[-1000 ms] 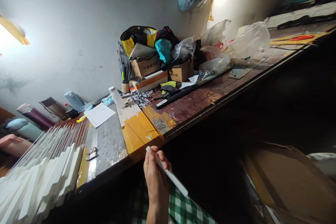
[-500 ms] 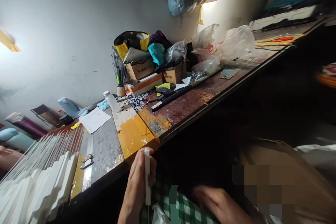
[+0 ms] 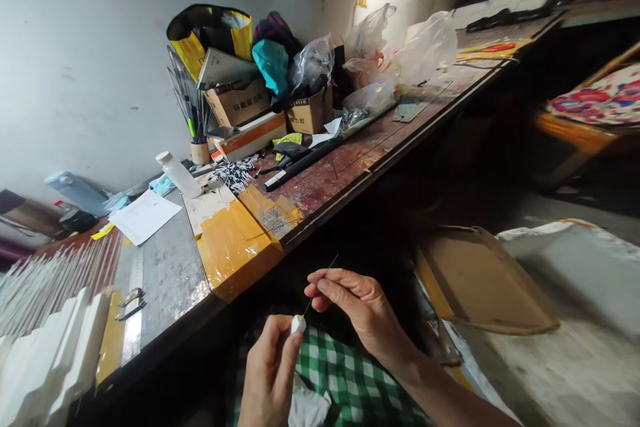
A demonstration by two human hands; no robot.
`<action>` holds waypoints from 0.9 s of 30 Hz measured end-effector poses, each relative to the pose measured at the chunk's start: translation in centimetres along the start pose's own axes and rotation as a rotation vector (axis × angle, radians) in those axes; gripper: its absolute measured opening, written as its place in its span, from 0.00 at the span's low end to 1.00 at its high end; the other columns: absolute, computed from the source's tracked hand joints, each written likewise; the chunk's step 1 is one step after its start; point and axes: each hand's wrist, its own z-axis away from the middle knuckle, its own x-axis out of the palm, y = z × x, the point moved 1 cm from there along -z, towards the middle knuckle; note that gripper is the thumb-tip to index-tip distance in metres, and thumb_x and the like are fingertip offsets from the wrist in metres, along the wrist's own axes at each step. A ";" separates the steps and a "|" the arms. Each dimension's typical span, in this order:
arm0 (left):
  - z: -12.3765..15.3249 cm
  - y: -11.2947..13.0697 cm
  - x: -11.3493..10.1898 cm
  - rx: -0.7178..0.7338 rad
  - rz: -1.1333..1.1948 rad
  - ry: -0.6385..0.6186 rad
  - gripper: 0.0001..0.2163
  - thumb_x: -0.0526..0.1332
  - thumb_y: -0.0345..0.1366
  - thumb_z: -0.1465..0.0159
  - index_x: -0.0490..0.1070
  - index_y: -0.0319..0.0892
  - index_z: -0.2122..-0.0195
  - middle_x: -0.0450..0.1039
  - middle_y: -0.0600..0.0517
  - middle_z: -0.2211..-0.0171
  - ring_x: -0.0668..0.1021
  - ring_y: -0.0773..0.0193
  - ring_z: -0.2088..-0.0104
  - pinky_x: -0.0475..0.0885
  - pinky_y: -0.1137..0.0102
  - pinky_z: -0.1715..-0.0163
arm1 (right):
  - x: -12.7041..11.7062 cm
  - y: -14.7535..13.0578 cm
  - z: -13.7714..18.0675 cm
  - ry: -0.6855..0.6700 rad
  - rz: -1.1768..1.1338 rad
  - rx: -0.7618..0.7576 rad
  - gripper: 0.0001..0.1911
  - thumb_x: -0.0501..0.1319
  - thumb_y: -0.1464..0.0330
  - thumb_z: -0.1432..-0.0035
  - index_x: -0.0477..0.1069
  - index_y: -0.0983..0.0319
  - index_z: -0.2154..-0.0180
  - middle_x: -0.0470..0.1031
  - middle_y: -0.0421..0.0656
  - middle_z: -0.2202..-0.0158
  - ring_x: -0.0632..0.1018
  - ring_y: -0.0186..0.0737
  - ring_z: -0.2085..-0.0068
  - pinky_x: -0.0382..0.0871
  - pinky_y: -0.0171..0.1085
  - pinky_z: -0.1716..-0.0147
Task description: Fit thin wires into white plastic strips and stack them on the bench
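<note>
My left hand [image 3: 270,363] is closed around a slim white bar [image 3: 299,324], and only its blunt end shows between thumb and forefinger. From that end a thin dark rod [image 3: 311,301] sticks up and to the right. My right hand [image 3: 363,310] pinches this rod between thumb and fingers, a short way above the bar. Both hands are over a green-and-white checked cloth [image 3: 345,373], in front of the bench edge. Many similar white bars [image 3: 75,353] with thin rods lie in a row on the bench at the left.
The long bench [image 3: 175,267] runs diagonally to the upper right. On it are a yellow-taped block [image 3: 240,247], a white bottle [image 3: 179,175], a paper sheet [image 3: 145,217], cardboard boxes [image 3: 240,103] and plastic bags [image 3: 425,47]. A cardboard tray [image 3: 490,280] and a cushioned chair [image 3: 600,103] stand right.
My right hand has come up from low right and now pinches the thin rod. The white bar in my left hand has tilted, its end now facing me. The view has shifted right.
</note>
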 end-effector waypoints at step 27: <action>1.0 -1.8 1.5 0.063 0.008 0.266 0.07 0.62 0.39 0.39 0.74 0.44 0.62 0.74 0.52 0.67 0.74 0.65 0.67 0.66 0.76 0.66 | -0.5 0.9 -0.6 -0.074 -0.032 0.120 0.11 0.65 0.61 0.43 0.70 0.63 0.69 0.77 0.39 0.71 0.75 0.29 0.74 0.72 0.32 0.71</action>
